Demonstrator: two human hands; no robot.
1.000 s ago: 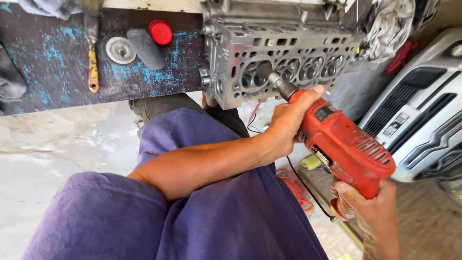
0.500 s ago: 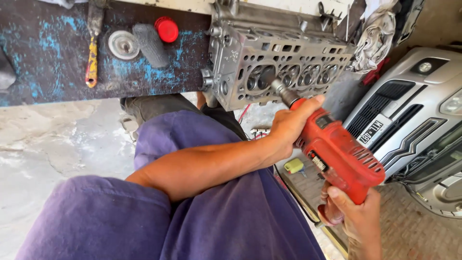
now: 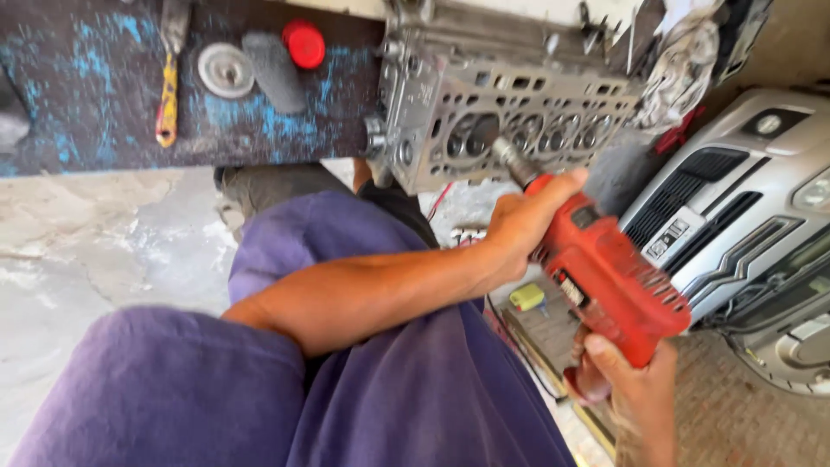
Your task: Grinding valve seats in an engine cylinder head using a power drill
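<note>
Both hands are on the red drill (image 3: 609,277). The left hand (image 3: 527,227) is wrapped tight around its front end, fingers curled over the top just behind the chuck. The right hand (image 3: 627,389) is clamped on the handle at the back, lower down, fingers closed around it.

The drill's tip runs up and away from the left hand's grip and sits in 1 of the round chambers of the grey engine block (image 3: 497,112), which stands on its side at the edge of the dark bench (image 3: 78,112) with blue paint smears.

Further left of the grip, on the bench: a red cap (image 3: 304,43), a grey disc (image 3: 226,70) and a yellow-handled tool (image 3: 166,99). Right of the drill there's a silver car bumper (image 3: 735,233).
</note>
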